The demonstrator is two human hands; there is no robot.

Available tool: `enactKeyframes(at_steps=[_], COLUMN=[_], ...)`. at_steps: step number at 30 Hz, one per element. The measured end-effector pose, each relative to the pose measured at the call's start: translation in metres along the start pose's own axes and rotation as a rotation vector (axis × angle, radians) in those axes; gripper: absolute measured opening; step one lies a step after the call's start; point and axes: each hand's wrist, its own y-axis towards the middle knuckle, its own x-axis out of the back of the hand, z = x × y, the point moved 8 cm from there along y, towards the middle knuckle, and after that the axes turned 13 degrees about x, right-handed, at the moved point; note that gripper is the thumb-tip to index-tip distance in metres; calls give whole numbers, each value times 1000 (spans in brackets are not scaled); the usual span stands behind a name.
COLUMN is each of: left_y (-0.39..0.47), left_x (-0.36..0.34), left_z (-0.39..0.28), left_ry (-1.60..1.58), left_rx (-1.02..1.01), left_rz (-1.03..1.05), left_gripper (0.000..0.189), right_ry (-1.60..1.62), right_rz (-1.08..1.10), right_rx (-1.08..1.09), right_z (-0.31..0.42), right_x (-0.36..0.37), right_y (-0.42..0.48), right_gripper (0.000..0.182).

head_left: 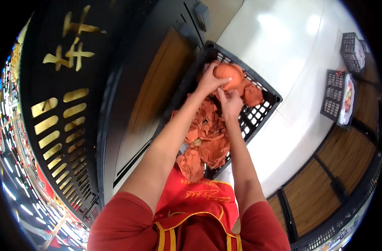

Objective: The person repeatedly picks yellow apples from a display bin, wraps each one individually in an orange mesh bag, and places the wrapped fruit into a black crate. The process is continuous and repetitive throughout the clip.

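My left hand (207, 82) is curled round a ball-shaped bundle in orange paper (227, 72), probably a wrapped fruit, with the thumb across its near side. Just below it, my right hand (232, 103) has its thumb and fingers at the bundle's lower edge, seemingly pinching the paper. Both hands are over a black plastic crate (260, 82) with slotted walls. Crumpled orange-red wrapping paper (206, 125) fills much of the crate's near part. Another paper-wrapped lump (253, 95) lies right of the bundle. What lies beneath the paper is mostly hidden.
On my left rises a dark display stand (93, 131) with slots and gold lettering. Pale glossy floor (266, 40) stretches to the right. Beyond it, a black crate (332, 94) with a white liner holds round fruit, beside wood-panelled stands (313, 194). Another crate (351, 51) stands farther off.
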Motion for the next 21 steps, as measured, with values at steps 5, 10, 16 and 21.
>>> enactKeyframes(at_steps=[5, 10, 16, 21], left_y=[-1, 5, -38, -137], left_x=[-8, -9, -29, -25], left_z=[-6, 18, 14, 27], left_ry=[-21, -92, -391, -769], left_rx=[103, 88, 507, 510], left_rz=[109, 88, 617, 917], left_gripper=[79, 80, 54, 68], right_ry=[-274, -91, 766, 990], right_rz=[166, 176, 281, 497], right_rx=[84, 211, 89, -149], right_z=[23, 25, 39, 76], right_x=[-2, 2, 15, 51], right_y=[8, 11, -11, -93], right_gripper=[32, 25, 18, 19])
